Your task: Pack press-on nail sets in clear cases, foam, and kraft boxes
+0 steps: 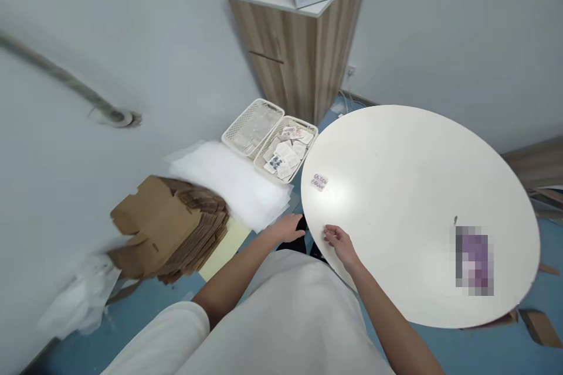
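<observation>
The fingers (332, 229) of your right hand (341, 244) curl loosely, nothing visible between them; your left hand (288, 228), off the edge of the white oval surface (409, 164), looks relaxed and empty too. For a clean pickup of the small, flat pink-and-white card (319, 182), pinch it lightly by its edges; it seems thin and might slide. It lies just right of the frame's centre, on the surface's left end, above and slightly left of your right fingers, well clear of them.
</observation>
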Available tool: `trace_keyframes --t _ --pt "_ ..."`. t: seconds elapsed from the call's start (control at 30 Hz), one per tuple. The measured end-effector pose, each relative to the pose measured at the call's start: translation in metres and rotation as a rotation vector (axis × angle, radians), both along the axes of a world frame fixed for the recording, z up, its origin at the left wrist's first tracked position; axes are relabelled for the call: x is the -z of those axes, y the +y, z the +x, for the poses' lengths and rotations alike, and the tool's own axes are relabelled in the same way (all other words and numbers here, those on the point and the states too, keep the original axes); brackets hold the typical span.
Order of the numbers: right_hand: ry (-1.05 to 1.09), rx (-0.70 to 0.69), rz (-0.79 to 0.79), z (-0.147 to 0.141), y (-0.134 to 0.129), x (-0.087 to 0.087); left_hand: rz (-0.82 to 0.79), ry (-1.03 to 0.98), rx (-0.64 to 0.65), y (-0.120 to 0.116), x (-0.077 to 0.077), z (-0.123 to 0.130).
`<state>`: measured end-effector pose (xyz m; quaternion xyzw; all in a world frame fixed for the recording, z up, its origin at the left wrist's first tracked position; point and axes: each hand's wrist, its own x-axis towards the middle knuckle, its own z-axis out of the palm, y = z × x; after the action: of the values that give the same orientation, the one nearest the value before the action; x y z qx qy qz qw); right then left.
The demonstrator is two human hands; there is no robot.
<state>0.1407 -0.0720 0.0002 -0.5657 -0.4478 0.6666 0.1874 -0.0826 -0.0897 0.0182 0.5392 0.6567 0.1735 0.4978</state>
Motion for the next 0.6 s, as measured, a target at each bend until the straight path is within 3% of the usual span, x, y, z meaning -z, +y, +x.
trace_keyframes --t 0.17,0.3,0.43,0.6 --pt "0.022 -0.129 -0.004 -0.022 0.026 -0.008 0.022 -0.015 -0.24 -0.016 -0.015 -0.04" --pt "0.035 -0.176 0.056 -0.064 0.055 -0.018 0.028 0.063 -0.348 -0.017 -0.025 -0.082" --pt "0.091 -0.19 0.146 -0.13 0.084 -0.031 0.023 0.206 -0.281 0.0 -0.039 -0.13" --pt "0.094 -0.365 0.204 -0.214 0.119 -0.038 0.048 0.415 -0.128 0.048 -0.055 -0.193"
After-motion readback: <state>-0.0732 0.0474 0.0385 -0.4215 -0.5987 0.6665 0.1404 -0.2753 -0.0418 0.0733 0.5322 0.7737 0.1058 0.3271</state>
